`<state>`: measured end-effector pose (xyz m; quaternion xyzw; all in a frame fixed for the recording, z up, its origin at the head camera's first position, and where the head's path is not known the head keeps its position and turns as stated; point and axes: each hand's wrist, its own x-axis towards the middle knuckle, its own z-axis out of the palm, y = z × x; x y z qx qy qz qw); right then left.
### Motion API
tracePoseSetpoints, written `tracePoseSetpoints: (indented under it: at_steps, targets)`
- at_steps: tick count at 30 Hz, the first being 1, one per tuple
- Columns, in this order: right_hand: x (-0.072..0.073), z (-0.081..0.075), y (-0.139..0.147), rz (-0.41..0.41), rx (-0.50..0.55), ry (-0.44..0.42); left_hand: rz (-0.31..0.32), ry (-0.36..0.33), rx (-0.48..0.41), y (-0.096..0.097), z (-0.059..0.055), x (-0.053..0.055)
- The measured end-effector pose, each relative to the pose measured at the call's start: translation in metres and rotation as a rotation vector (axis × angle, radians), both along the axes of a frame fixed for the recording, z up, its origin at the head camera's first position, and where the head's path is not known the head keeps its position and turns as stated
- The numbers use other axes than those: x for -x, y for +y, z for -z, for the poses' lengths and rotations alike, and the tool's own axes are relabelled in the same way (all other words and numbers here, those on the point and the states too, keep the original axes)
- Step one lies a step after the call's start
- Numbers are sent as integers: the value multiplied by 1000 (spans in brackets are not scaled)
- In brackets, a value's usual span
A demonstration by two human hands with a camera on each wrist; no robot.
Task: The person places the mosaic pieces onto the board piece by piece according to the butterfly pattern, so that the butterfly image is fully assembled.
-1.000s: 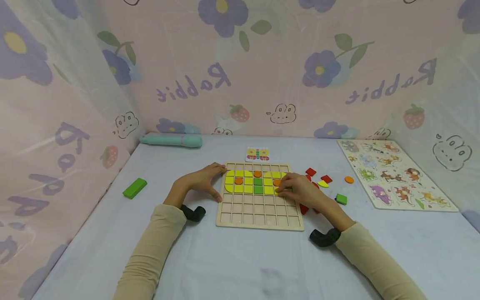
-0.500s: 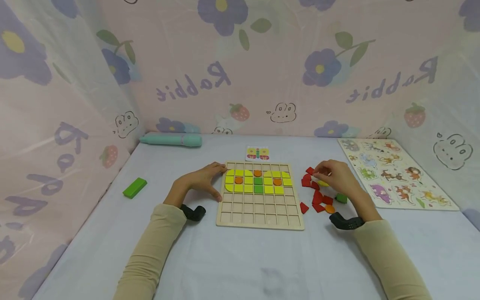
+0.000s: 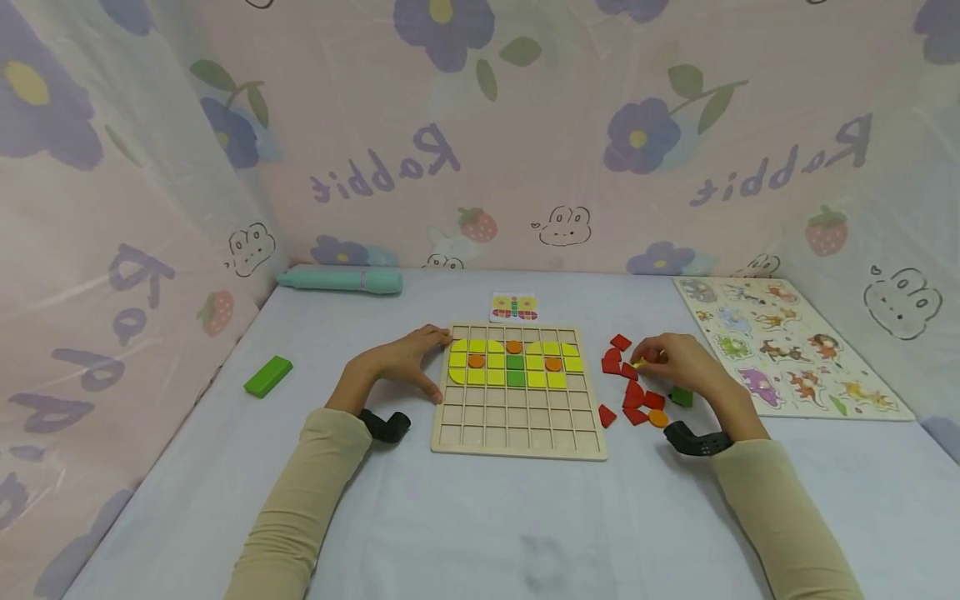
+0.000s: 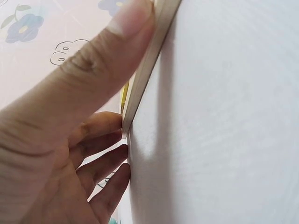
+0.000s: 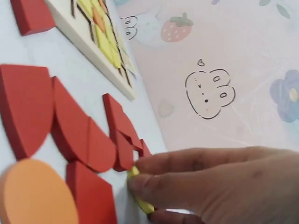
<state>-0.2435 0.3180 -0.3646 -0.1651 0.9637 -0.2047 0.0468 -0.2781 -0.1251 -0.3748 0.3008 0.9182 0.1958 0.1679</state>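
A wooden grid board (image 3: pixel 517 429) lies flat, with yellow tiles (image 3: pixel 476 377), green squares (image 3: pixel 515 371) and orange discs (image 3: pixel 553 365) set in its upper rows. My left hand (image 3: pixel 405 362) rests at the board's left side, thumb and fingertips touching the edge with the fingers loosely spread. Right of the board, my right hand (image 3: pixel 678 362) pinches a yellow piece (image 5: pixel 143 203) between thumb and fingers, low over the table. Around it lie loose red pieces (image 3: pixel 633 393), an orange disc (image 3: pixel 657 418) and a green piece (image 3: pixel 681 397), partly hidden by the hand.
A small pattern card (image 3: pixel 514 307) lies behind the board. To the right is an animal picture board (image 3: pixel 795 350). A green block (image 3: pixel 268 377) sits at the left, and a teal tube-shaped object (image 3: pixel 341 280) lies along the back by the printed cloth wall.
My right hand has left the board for the loose pieces, where it now pinches a yellow one. Another yellow tile shows at the board's right side. The left hand stays put.
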Motion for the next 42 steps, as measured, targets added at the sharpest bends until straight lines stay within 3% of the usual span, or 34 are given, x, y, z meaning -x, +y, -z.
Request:
tracePoseSetpoints:
  at_steps: [5,14,18,24,31,42]
  targets:
    - [-3,-3,1,-66,46,17,-4,-1,7,0,0,0]
    - [1,5,5,8,61,-18,-1,0,6,1,0,-1]
    - [3,9,7,15,69,20,1,2,6,1,0,-1]
    - [2,6,-19,-100,130,108,4,0,4,0,-1,0]
    - [-6,3,-57,-251,159,86,-9,-8,10,1,-2,-1]
    - [-11,8,-72,-248,171,14,-12,-8,10,1,-2,-2]
